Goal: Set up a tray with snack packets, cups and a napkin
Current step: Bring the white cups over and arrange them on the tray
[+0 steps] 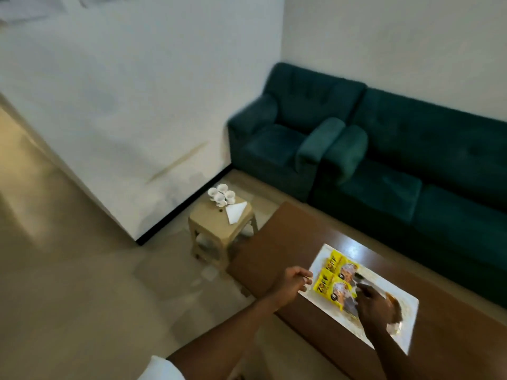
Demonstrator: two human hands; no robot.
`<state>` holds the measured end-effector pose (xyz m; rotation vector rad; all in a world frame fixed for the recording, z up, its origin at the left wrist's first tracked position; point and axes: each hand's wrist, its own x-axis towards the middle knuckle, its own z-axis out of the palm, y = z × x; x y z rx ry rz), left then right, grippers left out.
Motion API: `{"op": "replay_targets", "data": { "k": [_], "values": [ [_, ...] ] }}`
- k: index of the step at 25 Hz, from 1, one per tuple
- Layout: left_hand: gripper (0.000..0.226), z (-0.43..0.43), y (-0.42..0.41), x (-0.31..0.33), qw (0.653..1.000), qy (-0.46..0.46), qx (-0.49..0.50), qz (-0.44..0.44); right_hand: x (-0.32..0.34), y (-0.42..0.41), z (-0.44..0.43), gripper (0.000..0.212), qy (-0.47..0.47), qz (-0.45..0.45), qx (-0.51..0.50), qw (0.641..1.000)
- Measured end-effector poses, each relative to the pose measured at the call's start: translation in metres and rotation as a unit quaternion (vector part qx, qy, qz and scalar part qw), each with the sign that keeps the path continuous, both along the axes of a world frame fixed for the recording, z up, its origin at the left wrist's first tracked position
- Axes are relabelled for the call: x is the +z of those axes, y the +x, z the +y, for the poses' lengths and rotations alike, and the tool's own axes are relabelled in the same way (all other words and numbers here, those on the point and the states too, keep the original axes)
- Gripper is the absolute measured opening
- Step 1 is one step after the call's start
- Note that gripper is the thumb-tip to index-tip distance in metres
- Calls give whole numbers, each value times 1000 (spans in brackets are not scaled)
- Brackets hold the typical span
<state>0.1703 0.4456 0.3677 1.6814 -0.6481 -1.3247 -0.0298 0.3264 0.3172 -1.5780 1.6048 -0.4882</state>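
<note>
Two yellow snack packets sit side by side on a white tray, which rests on a brown coffee table. The near packet and the far packet both say "ZOFF" in big black letters; the smaller print is too blurry to read, and there's a food photo on each.

The right hand is down on the tray at the lower end of the near packet, fingers bent and close together, touching it, but I can't tell if it's actually gripping it. The left hand hovers just off the tray's left edge, fingers loosely curled, nothing in it.

Off to the side, a beige plastic stool stands on the floor near the wall. On it are four white cups bunched together, and a white napkin folded into a triangle right beside them. Behind the table there's a teal sofa with a matching armchair next to it.
</note>
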Motion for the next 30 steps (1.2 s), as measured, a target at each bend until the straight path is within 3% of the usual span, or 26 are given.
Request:
{"op": "replay_targets", "data": {
  "k": [6,12,17,24,30],
  "values": [
    [31,4,126,30,994,8,86,-62,39,188,-22,24,2,-60,118,991],
    [32,-47,234,21,987,28,149,-50,47,340,-79,27,-8,-79,231,970],
    [32,-103,334,9,973,38,223,-44,44,450,-139,34,23,-62,269,961],
    [34,-165,481,-18,935,95,327,-100,24,592,-202,41,-15,-5,354,935],
    [56,-178,574,-105,931,182,255,-189,-53,683,-227,54,-14,68,427,902]
  ]
}}
